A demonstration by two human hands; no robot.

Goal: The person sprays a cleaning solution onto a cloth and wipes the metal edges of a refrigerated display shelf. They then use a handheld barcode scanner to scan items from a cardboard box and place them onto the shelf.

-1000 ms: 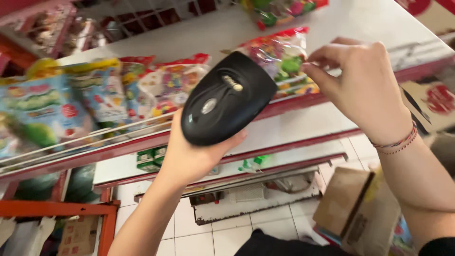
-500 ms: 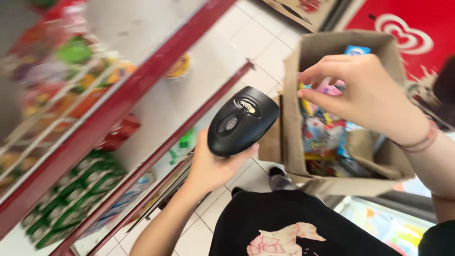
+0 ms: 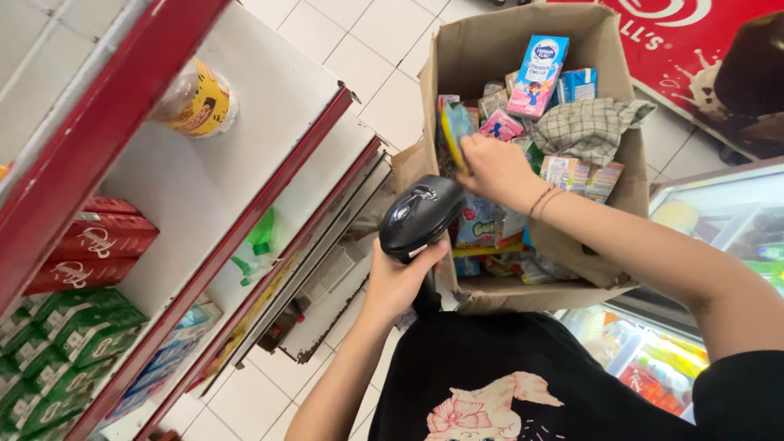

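Hidden and cut-off parts around the box and scanner

The right hand [image 3: 496, 169] covers much of the yellow packet [image 3: 454, 131] it grips, and its forearm hides packets in the cardboard box [image 3: 523, 37]. The left hand [image 3: 398, 282] hides the black scanner's [image 3: 420, 216] handle. Green cartons [image 3: 57, 343] on the left shelf are cut off by the edge.

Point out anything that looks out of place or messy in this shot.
A checked cloth lies crumpled on the snack packets and drink cartons in the cardboard box, which are heaped loosely. On the white shelf, a single yellow wrapped pack lies alone on its side.
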